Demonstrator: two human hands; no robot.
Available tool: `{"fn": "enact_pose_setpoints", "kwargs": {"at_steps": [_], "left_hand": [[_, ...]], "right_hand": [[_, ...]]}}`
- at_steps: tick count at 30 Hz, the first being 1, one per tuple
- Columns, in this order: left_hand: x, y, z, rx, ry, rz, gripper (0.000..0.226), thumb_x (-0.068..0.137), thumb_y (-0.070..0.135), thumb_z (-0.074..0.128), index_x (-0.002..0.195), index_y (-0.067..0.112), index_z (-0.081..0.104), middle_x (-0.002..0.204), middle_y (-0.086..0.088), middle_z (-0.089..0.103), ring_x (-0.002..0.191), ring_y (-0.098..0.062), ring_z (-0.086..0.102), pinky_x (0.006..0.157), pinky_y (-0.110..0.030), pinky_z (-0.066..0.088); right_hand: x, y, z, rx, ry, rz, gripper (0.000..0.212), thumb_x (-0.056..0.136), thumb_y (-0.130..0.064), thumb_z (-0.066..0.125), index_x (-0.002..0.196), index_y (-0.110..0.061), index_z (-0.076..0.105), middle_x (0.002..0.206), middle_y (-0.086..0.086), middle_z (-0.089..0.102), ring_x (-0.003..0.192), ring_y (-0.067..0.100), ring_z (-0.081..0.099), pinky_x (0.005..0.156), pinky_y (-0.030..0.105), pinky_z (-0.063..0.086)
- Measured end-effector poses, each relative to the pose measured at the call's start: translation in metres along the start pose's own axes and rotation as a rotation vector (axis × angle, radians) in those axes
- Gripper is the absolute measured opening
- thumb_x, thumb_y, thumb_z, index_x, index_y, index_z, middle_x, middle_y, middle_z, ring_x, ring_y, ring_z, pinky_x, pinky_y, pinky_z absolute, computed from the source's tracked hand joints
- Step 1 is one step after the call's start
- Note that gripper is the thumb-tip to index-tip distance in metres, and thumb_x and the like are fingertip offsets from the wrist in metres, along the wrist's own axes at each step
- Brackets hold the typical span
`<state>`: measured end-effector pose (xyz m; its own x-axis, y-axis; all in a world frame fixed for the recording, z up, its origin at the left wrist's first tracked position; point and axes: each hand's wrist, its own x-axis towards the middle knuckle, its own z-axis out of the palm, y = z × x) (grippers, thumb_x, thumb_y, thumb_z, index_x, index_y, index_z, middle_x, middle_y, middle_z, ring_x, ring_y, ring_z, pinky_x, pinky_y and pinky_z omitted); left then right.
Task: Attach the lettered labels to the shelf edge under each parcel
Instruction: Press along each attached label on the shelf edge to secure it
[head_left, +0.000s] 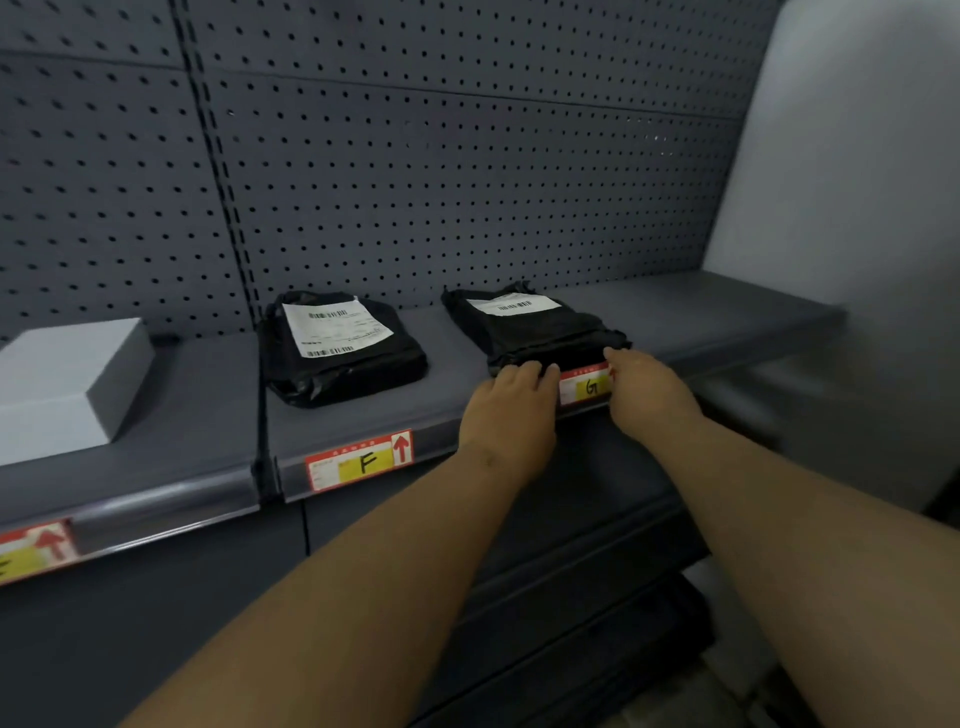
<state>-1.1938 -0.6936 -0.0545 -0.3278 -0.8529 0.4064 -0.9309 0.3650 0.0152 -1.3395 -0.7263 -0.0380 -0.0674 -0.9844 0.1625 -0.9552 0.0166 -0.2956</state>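
A red-and-yellow label marked G (586, 387) sits at the shelf edge (441, 441) under the right black parcel (530, 325). My left hand (511, 410) grips its left end and my right hand (649, 389) grips its right end, covering the label's red arrow. A label marked F (359, 460) is fixed on the edge under the middle black parcel (340, 348). Another label (34, 551), partly cut off by the frame, is on the edge below the white box (67, 382) at the left.
A grey pegboard (415, 182) backs the shelf. A vertical upright (265, 415) divides the left bay from the middle one. The shelf surface to the right of the G parcel is bare grey metal (701, 312). Lower shelves lie in shadow beneath.
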Motion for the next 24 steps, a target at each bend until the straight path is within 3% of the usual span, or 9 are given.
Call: {"fn": "enact_pose_setpoints", "kwargs": {"at_steps": [5,11,14,24], "left_hand": [[0.015,0.000,0.012,0.060,-0.002,0.009,0.066,0.090,0.026,0.049,0.145,0.012,0.015,0.142,-0.008,0.033,0.123,-0.026,0.036,0.099,-0.036,0.034],[0.016,-0.005,0.021,0.070,0.010,0.051,0.063,0.091,0.022,0.046,0.145,0.011,0.014,0.142,-0.007,0.035,0.121,-0.025,0.038,0.099,-0.036,0.034],[0.012,-0.007,0.024,0.095,0.016,0.093,0.066,0.090,0.020,0.048,0.145,0.012,0.013,0.144,-0.007,0.032,0.122,-0.025,0.037,0.103,-0.036,0.031],[0.012,-0.008,0.024,0.100,0.022,0.111,0.061,0.090,0.019,0.049,0.144,0.013,0.019,0.148,-0.010,0.028,0.128,-0.026,0.034,0.108,-0.037,0.024]], "right_hand": [[0.005,0.009,0.007,-0.059,-0.030,-0.040,0.068,0.089,0.002,0.048,0.149,-0.012,0.016,0.158,0.010,0.016,0.144,0.026,0.021,0.119,0.040,0.024],[0.007,0.015,0.010,-0.059,-0.014,-0.073,0.065,0.090,0.002,0.047,0.148,-0.011,0.021,0.156,0.010,0.026,0.142,0.026,0.027,0.120,0.035,0.021],[0.008,0.016,0.012,-0.087,-0.001,-0.063,0.065,0.090,0.002,0.047,0.148,-0.014,0.022,0.154,0.009,0.029,0.140,0.028,0.030,0.118,0.039,0.024],[0.010,0.016,0.011,-0.111,-0.062,-0.030,0.074,0.088,0.005,0.049,0.149,-0.020,0.017,0.156,0.007,0.024,0.142,0.028,0.025,0.119,0.042,0.024]]}}
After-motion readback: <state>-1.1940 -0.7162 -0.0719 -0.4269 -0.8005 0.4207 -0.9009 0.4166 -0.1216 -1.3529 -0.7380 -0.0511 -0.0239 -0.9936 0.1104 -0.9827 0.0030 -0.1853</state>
